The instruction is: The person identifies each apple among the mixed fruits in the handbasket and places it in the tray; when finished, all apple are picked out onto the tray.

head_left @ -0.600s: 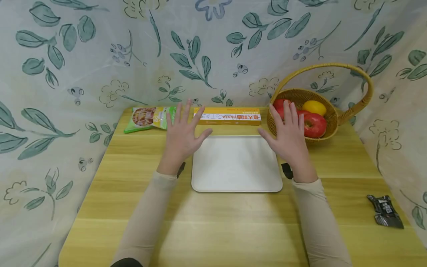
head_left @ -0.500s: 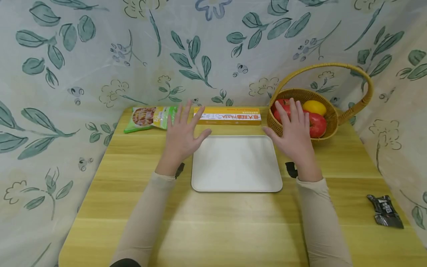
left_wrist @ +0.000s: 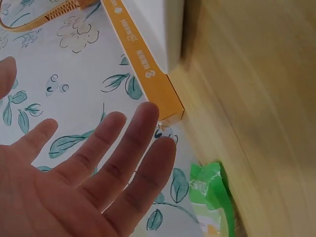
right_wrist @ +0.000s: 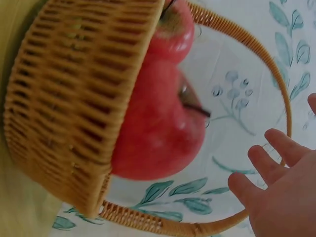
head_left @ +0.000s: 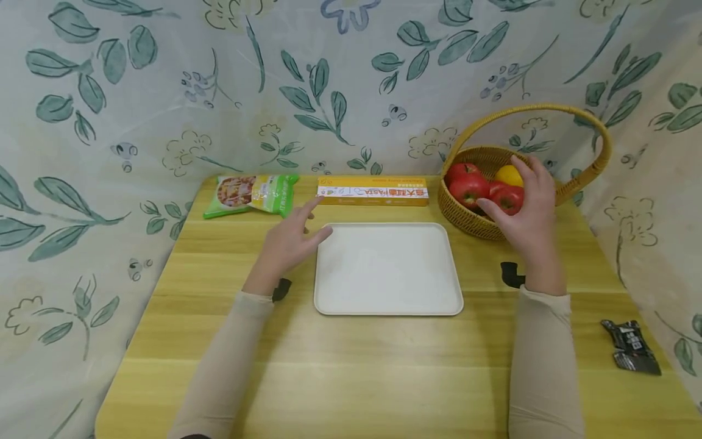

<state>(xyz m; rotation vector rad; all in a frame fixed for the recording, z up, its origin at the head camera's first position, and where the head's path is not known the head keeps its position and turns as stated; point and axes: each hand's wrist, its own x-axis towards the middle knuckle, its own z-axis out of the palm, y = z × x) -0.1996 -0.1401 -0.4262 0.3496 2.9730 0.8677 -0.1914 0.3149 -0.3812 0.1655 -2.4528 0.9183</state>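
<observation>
My right hand reaches over the right side of the wicker basket, thumb and fingers spread apart and holding nothing. Inside the basket lie several red apples and a yellow lemon-like fruit, partly covered by the fingers. In the right wrist view, the fingers hang beside a red apple with a gap between them. My left hand hovers at the left edge of the white tray, its fingers loosely extended and gripping nothing. An orange pasta box appears just beyond its fingertips in the left wrist view.
A green food packet lies at the back left of the wooden table, near the pasta box. A small black wrapper is near the right edge. The basket's tall handle arches above the fruit. Floral cloth hangs behind.
My right hand has moved right, from in front of the basket's left part to over its right side. The left hand has shifted slightly left and down, its spread fingers turning inward.
</observation>
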